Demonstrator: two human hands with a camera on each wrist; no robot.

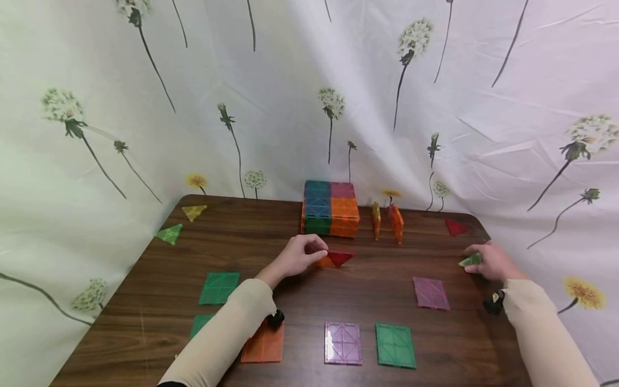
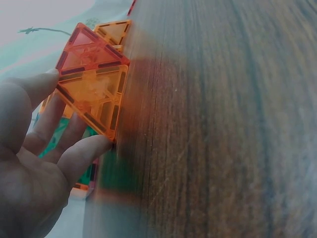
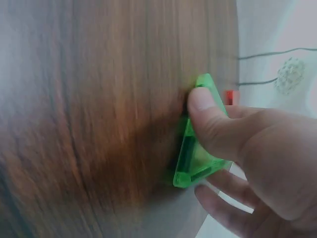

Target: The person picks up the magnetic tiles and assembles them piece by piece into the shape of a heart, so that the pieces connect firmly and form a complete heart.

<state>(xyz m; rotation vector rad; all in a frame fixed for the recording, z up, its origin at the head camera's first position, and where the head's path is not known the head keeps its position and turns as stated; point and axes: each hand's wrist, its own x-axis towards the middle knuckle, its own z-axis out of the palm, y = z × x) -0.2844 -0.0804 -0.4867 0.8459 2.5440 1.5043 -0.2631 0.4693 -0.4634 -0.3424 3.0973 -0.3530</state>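
From my head, taking the desk [image 1: 367, 290] as a clock face, my left hand [image 1: 297, 258] is just off the middle toward eleven o'clock, pinching an orange triangle [image 1: 325, 262] with a red triangle [image 1: 341, 259] against its side. My right hand [image 1: 494, 262] is out at three o'clock, gripping a green triangle [image 1: 469, 261]. At twelve stands a tile block [image 1: 317, 207] of blue, purple, green and orange; just toward one, a yellow tile [image 1: 376, 220] and an orange tile [image 1: 397, 223] stand on edge. A lone red triangle [image 1: 455, 227] lies at two, a purple square [image 1: 431, 293] at three, a clear violet square [image 1: 343, 344] at six, an orange square [image 1: 265, 344] near eight, a green square [image 1: 218, 288] at nine and a yellow triangle [image 1: 194, 213] at ten.

From my left wrist, my fingertips hold the orange triangle by its edge, with the red triangle joined at its twelve o'clock side; the tile block is behind.

From my right wrist, my thumb presses the green triangle's near side. A small red patch toward two o'clock is probably the lone red triangle, though it is blurred.
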